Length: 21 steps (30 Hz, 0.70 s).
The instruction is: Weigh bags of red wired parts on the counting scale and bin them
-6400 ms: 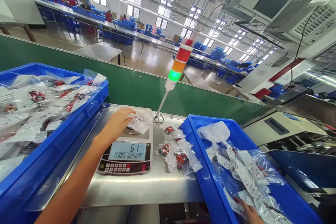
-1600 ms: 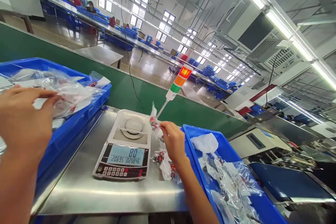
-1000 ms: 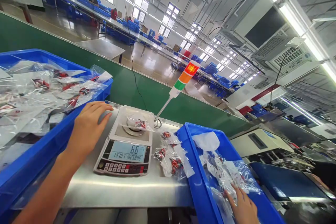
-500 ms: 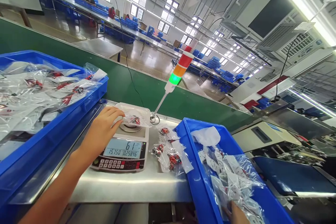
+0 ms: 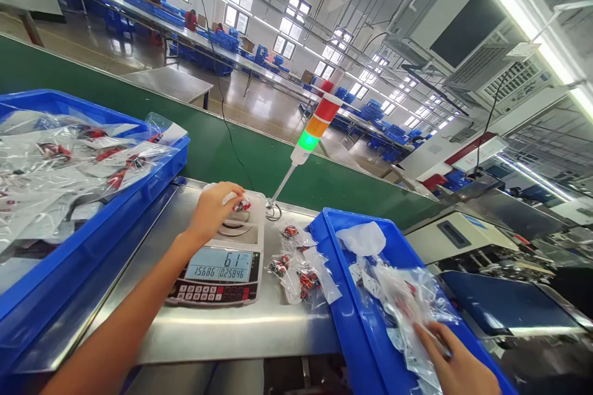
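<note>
A digital scale (image 5: 222, 262) sits on the steel table (image 5: 208, 327), its display reading 61. My left hand (image 5: 214, 210) is closed on a small clear bag with red parts (image 5: 239, 203) over the scale's pan. My right hand (image 5: 456, 361) reaches into the blue bin on the right (image 5: 352, 321) and pinches a clear bag (image 5: 407, 308) from the pile there. A few more bags with red parts (image 5: 301, 265) lie on the table between the scale and that bin.
A blue bin full of bagged parts (image 5: 92, 241) stands at the left. A signal tower lamp (image 5: 311, 129) lit green rises behind the scale. A green conveyor belt (image 5: 222, 154) runs along the back. A machine (image 5: 467, 241) stands at the right. People sit at distant benches.
My left hand has closed around the bag on the scale pan. My right hand has risen in the right bin, gripping a bag. The lamp went from red to green.
</note>
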Each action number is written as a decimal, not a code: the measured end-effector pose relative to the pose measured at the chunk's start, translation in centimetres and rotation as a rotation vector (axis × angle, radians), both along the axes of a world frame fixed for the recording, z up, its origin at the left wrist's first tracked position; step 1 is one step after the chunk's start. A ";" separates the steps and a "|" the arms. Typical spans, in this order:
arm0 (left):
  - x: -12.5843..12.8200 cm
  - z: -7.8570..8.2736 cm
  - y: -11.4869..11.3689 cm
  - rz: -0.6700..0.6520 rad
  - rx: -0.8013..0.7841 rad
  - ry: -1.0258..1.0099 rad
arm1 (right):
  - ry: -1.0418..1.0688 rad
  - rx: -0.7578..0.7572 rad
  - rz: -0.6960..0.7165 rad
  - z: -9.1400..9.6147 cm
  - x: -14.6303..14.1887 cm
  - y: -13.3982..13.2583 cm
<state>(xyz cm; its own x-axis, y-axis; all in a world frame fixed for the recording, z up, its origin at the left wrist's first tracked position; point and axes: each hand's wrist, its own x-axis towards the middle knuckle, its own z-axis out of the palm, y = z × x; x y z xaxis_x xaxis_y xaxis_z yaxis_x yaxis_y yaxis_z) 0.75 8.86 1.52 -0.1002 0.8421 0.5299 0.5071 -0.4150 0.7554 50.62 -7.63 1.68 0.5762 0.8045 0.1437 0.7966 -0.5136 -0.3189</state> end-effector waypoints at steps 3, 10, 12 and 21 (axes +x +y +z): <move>-1.5 2.5 0.5 0.242 0.057 -0.162 | 0.046 0.175 0.365 2.2 -9.4 4.8; -11.7 6.4 -4.4 0.921 0.190 -0.058 | -0.116 0.228 0.942 2.1 -27.0 16.7; -14.2 6.2 -6.1 1.014 0.074 0.068 | -0.134 0.207 1.007 1.3 -29.9 18.7; -12.1 4.5 -9.0 0.881 0.268 0.208 | -0.030 0.296 0.852 -1.4 -20.5 16.3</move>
